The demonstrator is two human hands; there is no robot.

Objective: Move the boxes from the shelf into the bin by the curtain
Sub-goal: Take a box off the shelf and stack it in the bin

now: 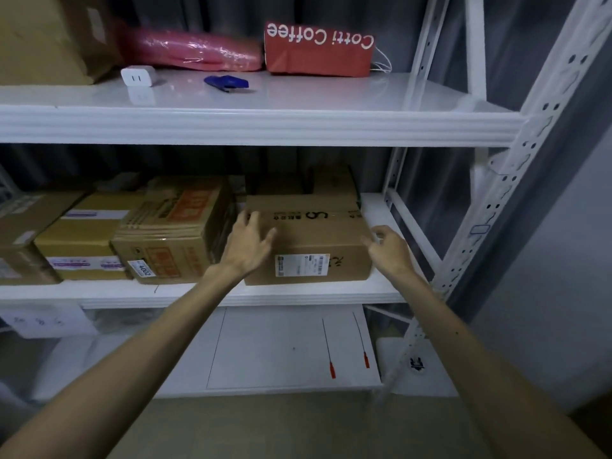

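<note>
- White metal rack (265, 127), grey curtain (331, 11) behind.
- Middle shelf, left part: row of other cartons (165, 233), the nearest printed in orange.
- Same shelf, right end, just beside that row: brown cardboard box (314, 240), flat, shipping label facing out.
- Upper shelf: red Cotti Coffee bag (318, 51) beside a pink wrapped package (192, 49).
- Left hand (246, 243) against the box's upper left edge, fingers spread, clasping nothing.
- Right hand (390, 248) at the box's upper right corner, fingers loosely curled, holding nothing; contact unclear through blur.
- Upper shelf, front: white plug adapter (137, 75), small blue object (227, 82).
</note>
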